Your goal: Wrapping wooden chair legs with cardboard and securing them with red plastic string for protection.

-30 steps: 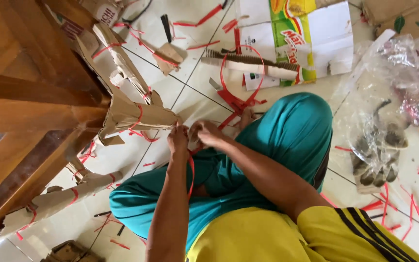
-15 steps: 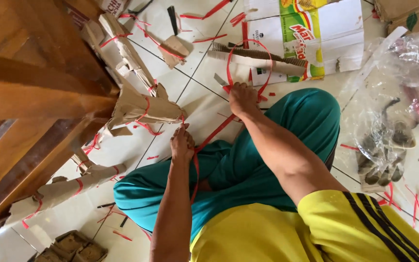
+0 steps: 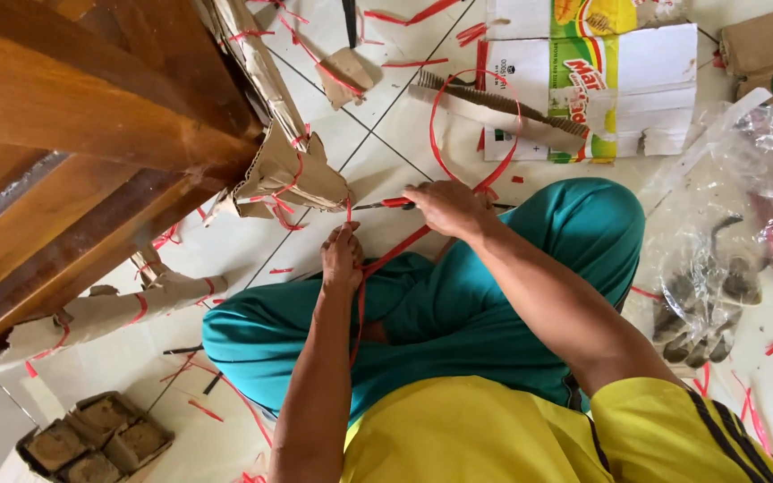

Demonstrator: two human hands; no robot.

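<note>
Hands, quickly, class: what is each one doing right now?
Left hand: closed, pinching the red strap near the cardboard-wrapped leg.
Right hand: closed on a red-handled tool, apparently a cutter.

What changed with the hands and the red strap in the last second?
The right hand reached out toward the cardboard scraps, came back and now holds a red-handled tool beside the cardboard-wrapped table leg. The left hand kept its grip on the red strap.

Left hand pinches red strap below cardboard-wrapped wooden furniture leg, right hand grips red-handled cutter beside it, over white tiled floor.
</note>
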